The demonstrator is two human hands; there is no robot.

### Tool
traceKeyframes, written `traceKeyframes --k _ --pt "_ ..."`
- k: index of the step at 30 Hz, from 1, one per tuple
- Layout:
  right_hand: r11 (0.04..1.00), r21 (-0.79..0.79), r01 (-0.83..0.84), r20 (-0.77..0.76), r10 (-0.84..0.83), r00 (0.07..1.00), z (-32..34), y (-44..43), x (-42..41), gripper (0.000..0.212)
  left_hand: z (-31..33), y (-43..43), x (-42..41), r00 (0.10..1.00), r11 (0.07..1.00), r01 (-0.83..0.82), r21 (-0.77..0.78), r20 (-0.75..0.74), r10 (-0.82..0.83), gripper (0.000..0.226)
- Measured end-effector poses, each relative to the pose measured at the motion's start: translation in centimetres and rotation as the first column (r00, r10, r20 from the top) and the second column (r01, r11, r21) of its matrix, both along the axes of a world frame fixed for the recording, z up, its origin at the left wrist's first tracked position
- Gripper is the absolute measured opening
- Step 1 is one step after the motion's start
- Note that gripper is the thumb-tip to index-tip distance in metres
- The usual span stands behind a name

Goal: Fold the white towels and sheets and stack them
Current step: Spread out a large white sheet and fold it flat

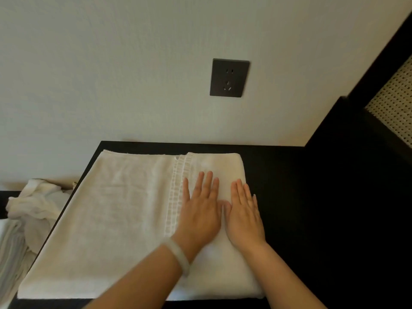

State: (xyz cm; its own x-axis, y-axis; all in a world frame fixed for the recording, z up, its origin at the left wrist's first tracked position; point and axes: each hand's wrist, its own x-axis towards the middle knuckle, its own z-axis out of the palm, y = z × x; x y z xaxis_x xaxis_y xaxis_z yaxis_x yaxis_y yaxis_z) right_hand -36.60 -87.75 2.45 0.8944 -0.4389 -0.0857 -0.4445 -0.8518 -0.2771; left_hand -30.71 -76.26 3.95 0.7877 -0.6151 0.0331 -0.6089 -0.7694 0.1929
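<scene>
Dim, soft indoor light with a greenish-grey cast; the wall [133, 63] is brightest toward 12 o'clock. The black table [312, 197] swallows detail from 3 to 5 o'clock. Straight edges bow near the borders. Slight softness overall, no glare.

No legible text, labels, brands, numbers or signs anywhere in view. Wall socket [229, 78]: plain dark faceplate, slots only, no markings readable. Towel [124, 219]: no tag or print visible.
</scene>
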Motion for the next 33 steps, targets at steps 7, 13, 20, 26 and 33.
traceKeyframes --k 7,13,20,26,33 --pt "0.987 -0.150 -0.055 0.019 0.058 0.998 3.1 3.6 -1.2 0.061 -1.6 4.9 -5.0 0.995 0.995 0.099 0.023 -0.036 -0.098 0.063" --pt "0.991 -0.081 -0.110 -0.044 0.107 0.993 0.5 3.6 -6.2 0.063 -2.0 4.8 -4.7 0.995 0.996 0.088 0.007 -0.056 -0.088 0.064" --pt "0.996 0.025 0.083 0.032 -0.084 0.996 -0.5 3.7 -9.3 0.062 -1.8 5.0 -4.6 0.991 0.994 0.105 -0.024 -0.083 -0.107 0.065" --pt "0.983 -0.177 0.044 0.086 -0.029 0.996 2.4 6.5 -7.2 0.065 -1.5 8.0 -3.9 0.985 0.988 0.139 -0.063 -0.094 -0.144 0.066" --pt "0.976 -0.096 -0.195 -0.046 0.192 0.980 0.8 10.7 -0.7 0.062 -0.6 15.4 -1.8 0.997 0.999 -0.020 0.044 -0.073 0.023 0.059"
